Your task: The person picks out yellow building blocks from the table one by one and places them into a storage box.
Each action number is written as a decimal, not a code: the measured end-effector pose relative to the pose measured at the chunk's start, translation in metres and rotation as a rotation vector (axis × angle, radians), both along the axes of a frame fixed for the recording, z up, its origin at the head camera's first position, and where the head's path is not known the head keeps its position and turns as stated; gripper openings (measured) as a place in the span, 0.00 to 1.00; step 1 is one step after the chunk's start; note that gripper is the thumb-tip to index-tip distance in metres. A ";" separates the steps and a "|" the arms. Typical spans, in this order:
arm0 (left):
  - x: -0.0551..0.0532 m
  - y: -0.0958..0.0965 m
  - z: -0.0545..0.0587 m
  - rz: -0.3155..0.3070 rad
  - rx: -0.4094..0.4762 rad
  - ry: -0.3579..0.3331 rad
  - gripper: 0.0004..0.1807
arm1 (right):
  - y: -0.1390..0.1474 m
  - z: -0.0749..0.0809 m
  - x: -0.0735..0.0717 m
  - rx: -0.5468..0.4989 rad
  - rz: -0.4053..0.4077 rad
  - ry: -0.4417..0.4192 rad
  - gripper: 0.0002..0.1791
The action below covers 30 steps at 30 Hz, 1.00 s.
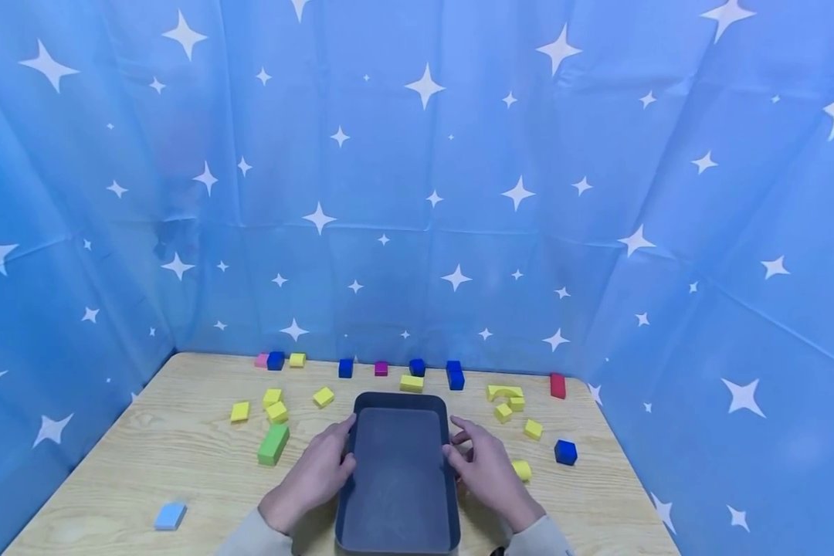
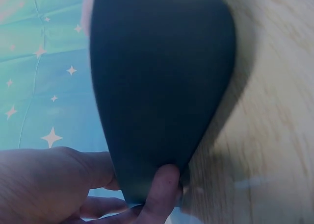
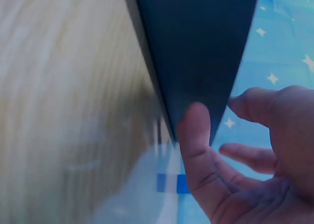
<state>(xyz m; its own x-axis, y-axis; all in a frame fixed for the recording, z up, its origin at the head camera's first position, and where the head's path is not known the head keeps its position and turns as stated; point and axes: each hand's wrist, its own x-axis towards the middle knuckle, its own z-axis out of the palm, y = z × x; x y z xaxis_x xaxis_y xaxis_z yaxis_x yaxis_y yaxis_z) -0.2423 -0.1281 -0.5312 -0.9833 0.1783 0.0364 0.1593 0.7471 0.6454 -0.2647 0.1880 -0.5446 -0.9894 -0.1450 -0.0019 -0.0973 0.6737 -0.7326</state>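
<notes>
A dark grey rectangular tray (image 1: 398, 479) with rounded corners lies lengthwise before me on the wooden table, with nothing in it. On its left side my left hand (image 1: 316, 467) pinches the long wall. In the left wrist view that thumb passes behind the rim while a finger (image 2: 164, 187) presses the outer wall. At the opposite side is my right hand (image 1: 485, 469), its fingers loosely spread. The right wrist view has its thumb tip right at the rim and one finger (image 3: 196, 128) alongside the outer wall.
Toy blocks are scattered over the table (image 1: 215, 479). A green block (image 1: 274, 445) and light blue block (image 1: 171, 516) lie left; a yellow cylinder (image 1: 522, 470) sits beside my right hand, a blue cube (image 1: 566, 452) farther right. A starred blue curtain (image 1: 389, 170) surrounds the table.
</notes>
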 end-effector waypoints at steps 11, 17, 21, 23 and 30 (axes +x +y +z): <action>-0.003 0.002 0.001 0.008 -0.011 -0.012 0.38 | 0.025 0.021 0.011 0.172 -0.064 0.136 0.32; -0.003 0.003 0.000 0.010 -0.019 -0.014 0.38 | 0.043 0.024 0.018 0.301 -0.109 0.171 0.32; -0.003 0.002 0.000 0.009 -0.016 -0.028 0.38 | 0.053 0.022 0.020 0.389 -0.123 0.208 0.33; -0.003 0.001 0.000 0.009 -0.016 -0.031 0.38 | 0.057 0.020 0.020 0.416 -0.126 0.204 0.34; 0.000 0.001 -0.002 0.009 -0.014 -0.007 0.38 | 0.067 0.015 0.015 0.455 -0.153 0.081 0.37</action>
<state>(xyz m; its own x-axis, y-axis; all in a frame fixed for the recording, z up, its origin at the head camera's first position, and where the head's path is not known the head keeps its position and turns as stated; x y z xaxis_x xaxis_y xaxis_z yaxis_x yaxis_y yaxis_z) -0.2419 -0.1274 -0.5331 -0.9850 0.1703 0.0268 0.1483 0.7575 0.6358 -0.2498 0.2546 -0.5300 -0.9989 -0.0002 0.0463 -0.0166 0.9347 -0.3549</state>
